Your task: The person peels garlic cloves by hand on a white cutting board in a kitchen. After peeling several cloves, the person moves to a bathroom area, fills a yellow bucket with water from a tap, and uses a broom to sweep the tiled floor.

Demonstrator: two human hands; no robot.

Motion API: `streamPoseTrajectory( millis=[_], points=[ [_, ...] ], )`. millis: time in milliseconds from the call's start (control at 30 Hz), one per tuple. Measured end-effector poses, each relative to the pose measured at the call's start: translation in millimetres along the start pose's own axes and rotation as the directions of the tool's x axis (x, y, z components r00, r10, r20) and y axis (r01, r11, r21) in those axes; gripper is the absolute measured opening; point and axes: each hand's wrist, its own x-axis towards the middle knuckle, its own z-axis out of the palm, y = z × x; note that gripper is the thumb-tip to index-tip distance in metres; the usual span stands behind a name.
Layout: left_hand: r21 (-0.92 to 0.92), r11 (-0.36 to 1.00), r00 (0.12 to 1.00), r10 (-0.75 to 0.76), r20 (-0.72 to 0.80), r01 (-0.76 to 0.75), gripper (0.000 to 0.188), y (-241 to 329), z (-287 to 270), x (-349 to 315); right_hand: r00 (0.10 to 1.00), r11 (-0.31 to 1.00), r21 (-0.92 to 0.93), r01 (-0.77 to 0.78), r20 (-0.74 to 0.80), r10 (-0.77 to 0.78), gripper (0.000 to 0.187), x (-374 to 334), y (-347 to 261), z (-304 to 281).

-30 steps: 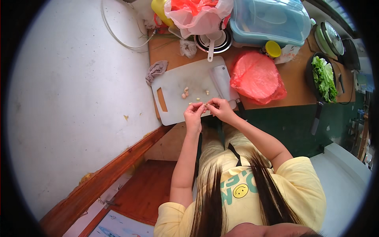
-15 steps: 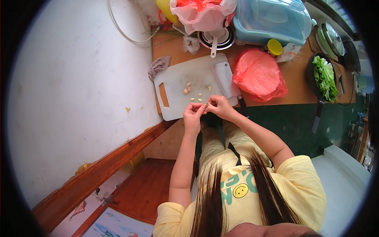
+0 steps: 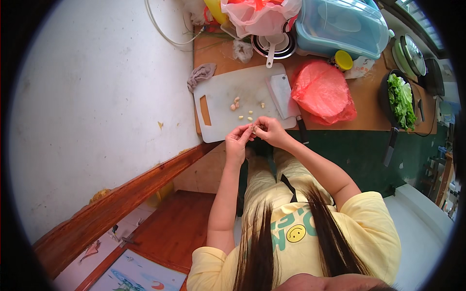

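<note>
- Pinching 1 small piece (image 3: 253, 129) mid-frame w/ 2 hands; its kind is mostly hidden by fingers, can't tell more.
- L hand (image 3: 237, 139): thumb & fingers closed on the piece, ctr of frame.
- R hand (image 3: 272, 132): same pinch from the right, fingertips right up against L's.
- 1 white chopping board (image 3: 221, 89), upper ctr, on 1 brown table (image 3: 369, 116); hands at its lower edge.
- On board: pinkish cloves (image 3: 233, 107), approx 3–4 in 1 clump, L of ctr; 3 pale cloves (image 3: 250, 119) just above hands; 1 small pale clump (image 3: 262, 105) further R, can't count its bits.
- 1 cleaver (image 3: 280, 92), R end of board, blk handle past table edge.
- 1 grey cloth (image 3: 201, 74), board's upper L corner.
- 1 red plastic bag (image 3: 324, 89), R of cleaver; 1 yellow-lidded jar (image 3: 343, 60) just above it.
- 1 blue bin (image 3: 340, 31), top R of frame.
- 1 dk pan (image 3: 384, 94), far R, w/ green leaves (image 3: 402, 99) in it.
</note>
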Motion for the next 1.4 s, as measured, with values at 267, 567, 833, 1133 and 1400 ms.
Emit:
streamPoseTrajectory(
  millis=[267, 567, 833, 1133, 1400],
  points=[
    [-0.314, 0.948, 0.987, -0.002, -0.158, -0.048, 0.011, 8.0, -11.2, -0.1, 0.997, 0.982, -0.178, 0.055, -0.037, -0.062, 0.010, 1.2, 2.4, -7.1],
    [0.177, 0.976, 0.987, 0.141, -0.076, -0.126, 0.006, 21.6, -1.1, -6.0, 0.999, 0.999, -0.035, 0.029, 0.024, -0.028, 0.013, 7.3, -20.0, 3.7],
    [0.391, 0.914, 0.993, 0.081, 0.084, -0.107, 0.004, 36.6, -12.0, -3.4, 0.966, 0.997, -0.069, -0.037, 0.252, 0.053, 0.013, 11.0, -24.0, -10.2],
    [0.420, 0.892, 0.965, 0.059, 0.254, -0.165, 0.005, 46.3, -12.5, 1.6, 0.979, 0.961, -0.246, 0.126, 0.186, -0.081, 0.011, 7.8, -21.0, -6.0],
    [0.477, 0.785, 0.911, 0.403, 0.094, -0.396, 0.003, 40.0, 13.5, -4.6, 0.998, 0.998, 0.059, -0.024, 0.057, 0.021, 0.009, 2.4, -17.5, -2.3]
  ],
)
